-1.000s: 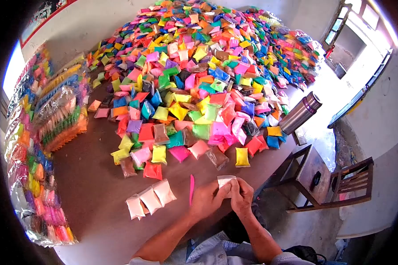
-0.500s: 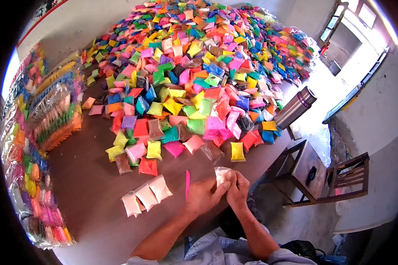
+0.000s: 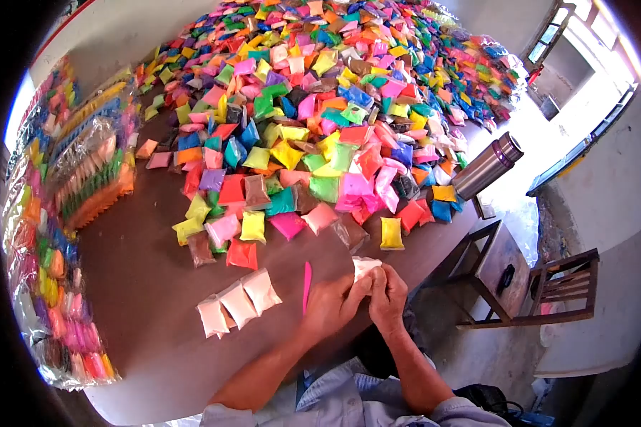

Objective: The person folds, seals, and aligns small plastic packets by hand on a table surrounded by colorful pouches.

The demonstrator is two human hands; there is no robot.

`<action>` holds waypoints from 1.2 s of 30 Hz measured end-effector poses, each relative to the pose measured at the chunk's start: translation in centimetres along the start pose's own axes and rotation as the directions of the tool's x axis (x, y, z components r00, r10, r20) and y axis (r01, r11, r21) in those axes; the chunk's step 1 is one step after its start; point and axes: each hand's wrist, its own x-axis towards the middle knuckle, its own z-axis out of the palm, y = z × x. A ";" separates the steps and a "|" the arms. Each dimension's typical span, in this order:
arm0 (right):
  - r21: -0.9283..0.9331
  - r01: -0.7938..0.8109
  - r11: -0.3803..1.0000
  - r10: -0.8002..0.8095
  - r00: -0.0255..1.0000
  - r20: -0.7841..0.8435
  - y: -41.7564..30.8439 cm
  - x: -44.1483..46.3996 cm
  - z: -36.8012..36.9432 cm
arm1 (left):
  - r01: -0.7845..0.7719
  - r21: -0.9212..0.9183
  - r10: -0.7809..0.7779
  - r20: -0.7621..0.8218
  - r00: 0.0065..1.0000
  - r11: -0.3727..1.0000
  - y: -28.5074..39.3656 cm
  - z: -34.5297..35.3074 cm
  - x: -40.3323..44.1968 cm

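A small pale pink packet (image 3: 365, 267) is pinched between my two hands near the table's front edge. My left hand (image 3: 332, 302) closes on its left side, fingers partly hidden behind the thumb. On the other side, my right hand (image 3: 388, 295) grips it with thumb and fingers pressed together. Just left of my left hand lies a thin bright pink strip (image 3: 307, 287), its exact kind unclear. Farther left, several pale pink packets (image 3: 237, 304) lie side by side in a row, slightly overlapping.
A large heap of small coloured packets (image 3: 292, 135) covers the back of the table (image 3: 142, 285). Clear bags of packets (image 3: 96, 171) line the left side. A steel flask (image 3: 488, 167) leans at the right edge. Beyond it stand a small wooden table (image 3: 502, 274) and a chair (image 3: 566, 285).
The view has shifted slightly, so the heap and flask appear a little farther right. Both hands still hold the pale pink packet in nearly the same place.
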 end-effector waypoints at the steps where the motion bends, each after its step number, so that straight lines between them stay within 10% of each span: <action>1: -0.001 -0.002 1.000 0.002 1.000 0.004 0.0 -0.1 -0.1 | 0.004 -0.001 -0.004 -0.002 1.000 1.000 -0.1 0.0 0.0; 36: 0.108 -0.053 0.993 0.040 0.992 0.118 0.6 -0.2 -1.0 | -0.082 -0.047 0.073 -0.165 0.984 0.996 -1.2 0.6 0.1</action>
